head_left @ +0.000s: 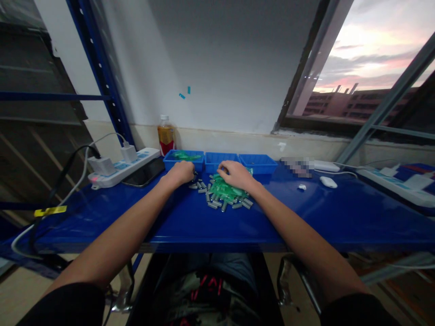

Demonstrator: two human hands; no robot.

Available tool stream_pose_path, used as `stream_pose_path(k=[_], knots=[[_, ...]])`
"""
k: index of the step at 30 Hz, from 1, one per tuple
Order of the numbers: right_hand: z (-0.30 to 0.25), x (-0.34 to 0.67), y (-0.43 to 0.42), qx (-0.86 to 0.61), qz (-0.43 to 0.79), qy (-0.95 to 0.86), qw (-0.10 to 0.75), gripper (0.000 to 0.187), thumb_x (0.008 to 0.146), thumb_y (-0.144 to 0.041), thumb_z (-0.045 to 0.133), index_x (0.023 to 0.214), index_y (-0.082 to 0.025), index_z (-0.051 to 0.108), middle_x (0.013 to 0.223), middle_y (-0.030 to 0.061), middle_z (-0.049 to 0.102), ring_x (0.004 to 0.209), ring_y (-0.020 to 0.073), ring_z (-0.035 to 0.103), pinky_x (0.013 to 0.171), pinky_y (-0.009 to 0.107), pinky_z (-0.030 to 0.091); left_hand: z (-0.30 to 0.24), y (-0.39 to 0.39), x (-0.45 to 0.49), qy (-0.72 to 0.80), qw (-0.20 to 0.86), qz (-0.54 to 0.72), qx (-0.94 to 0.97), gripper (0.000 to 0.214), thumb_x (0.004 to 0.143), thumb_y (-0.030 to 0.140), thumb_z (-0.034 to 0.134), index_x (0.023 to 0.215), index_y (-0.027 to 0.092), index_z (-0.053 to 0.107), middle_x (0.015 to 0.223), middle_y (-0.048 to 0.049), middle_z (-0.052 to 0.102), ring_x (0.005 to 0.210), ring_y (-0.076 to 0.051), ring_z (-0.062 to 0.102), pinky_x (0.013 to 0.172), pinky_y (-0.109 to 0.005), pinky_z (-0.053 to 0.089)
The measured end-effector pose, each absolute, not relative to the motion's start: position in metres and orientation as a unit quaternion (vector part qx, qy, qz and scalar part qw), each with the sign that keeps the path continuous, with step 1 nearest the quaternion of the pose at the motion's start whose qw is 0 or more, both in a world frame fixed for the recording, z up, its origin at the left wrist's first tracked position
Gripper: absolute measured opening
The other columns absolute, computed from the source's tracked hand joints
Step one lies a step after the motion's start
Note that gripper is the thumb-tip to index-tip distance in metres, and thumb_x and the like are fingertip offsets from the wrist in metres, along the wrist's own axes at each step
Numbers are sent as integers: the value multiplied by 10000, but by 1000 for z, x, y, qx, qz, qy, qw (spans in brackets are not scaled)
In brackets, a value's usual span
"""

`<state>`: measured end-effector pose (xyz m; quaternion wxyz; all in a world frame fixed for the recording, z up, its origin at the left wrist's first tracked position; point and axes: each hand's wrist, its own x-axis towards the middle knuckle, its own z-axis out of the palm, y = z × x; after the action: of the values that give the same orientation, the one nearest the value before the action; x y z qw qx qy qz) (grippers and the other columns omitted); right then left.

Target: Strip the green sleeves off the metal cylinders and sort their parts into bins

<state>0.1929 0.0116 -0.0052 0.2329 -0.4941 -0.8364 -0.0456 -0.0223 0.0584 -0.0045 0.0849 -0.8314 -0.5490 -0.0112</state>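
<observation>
A loose pile of small silver metal cylinders [212, 205] lies on the blue table, mixed with translucent green plastic pieces [224, 188]. My left hand [183, 172] is closed at the pile's left edge, just in front of the left blue tray [167, 164]; its fingertips are hidden. Over the back of the pile, my right hand [237, 174] curls with thumb and fingers drawn together. Whatever either hand holds is too small or hidden to make out. Green pieces [183, 155] lie in the left tray. Beside it stand the middle blue tray [217, 157] and right blue tray [260, 168].
On the left are a white power strip [144, 158] with plugs, a dark phone [144, 173] and a drink bottle [166, 136]. A white earphone case [328, 182], a small white piece [302, 186] and another power strip [401, 185] lie on the right. A wall rises behind the trays.
</observation>
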Motion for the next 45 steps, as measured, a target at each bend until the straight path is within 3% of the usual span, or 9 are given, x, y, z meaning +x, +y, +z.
stream_pose_path(k=[4,9,15,20,25,29,36,40,45], knots=[[-6,193,11,-492,-46,-838,232,190,881,-302,476,905,-167,607,803,45,619,761,150,543,696,261,351,-7,55,-20,-554,51,-11,-831,345,806,298,427,1010,208,691,1088,-128,668,969,-281,629,796,-330,484],[-8,191,11,-480,-56,-844,235,187,874,-311,494,900,-169,613,771,38,618,740,156,541,683,267,351,-7,49,-8,-609,70,-65,-788,480,816,517,419,978,155,689,1040,-201,663,947,-344,623,765,-401,490],[-10,189,12,-475,-59,-848,229,192,870,-316,502,901,-166,618,790,47,624,751,160,543,698,273,363,-6,42,7,-590,78,-65,-801,346,778,378,498,971,163,687,1005,-181,674,936,-323,624,758,-378,484],[-12,190,14,-477,-56,-847,230,200,870,-319,497,922,-165,614,789,48,621,766,164,544,712,278,372,-4,44,2,-586,49,-95,-803,317,738,380,532,904,177,711,952,-149,694,888,-304,636,725,-346,478],[-11,189,13,-441,-56,-845,296,273,842,-316,535,1066,-162,564,875,56,618,825,170,549,748,287,395,4,47,-3,-478,-150,-219,-837,318,745,399,535,806,149,722,758,-67,702,727,-200,625,627,-259,449],[-7,187,9,-402,-68,-854,323,171,835,-231,516,977,-168,587,894,62,612,869,176,544,781,294,400,9,40,1,-403,-303,-302,-809,270,723,360,570,721,123,699,656,-45,661,608,-132,562,559,-229,420],[-3,180,2,-403,-78,-846,341,155,847,-265,523,928,-182,626,893,63,644,861,182,555,797,306,394,15,35,-2,-367,-426,-320,-763,165,661,283,615,663,135,688,661,-40,662,582,-103,542,597,-234,439],[0,186,8,-419,-57,-824,378,179,845,-292,511,926,-182,626,868,49,650,817,169,570,770,290,405,17,43,-12,-378,-363,-262,-811,236,691,342,589,743,147,710,730,-54,699,635,-132,585,631,-242,456],[4,236,30,-543,-111,-714,428,206,808,-281,495,891,-143,625,864,85,644,827,197,571,783,307,413,9,54,-23,-466,-120,-76,-873,217,672,385,614,758,224,731,760,-25,720,693,-163,624,626,-218,431]])
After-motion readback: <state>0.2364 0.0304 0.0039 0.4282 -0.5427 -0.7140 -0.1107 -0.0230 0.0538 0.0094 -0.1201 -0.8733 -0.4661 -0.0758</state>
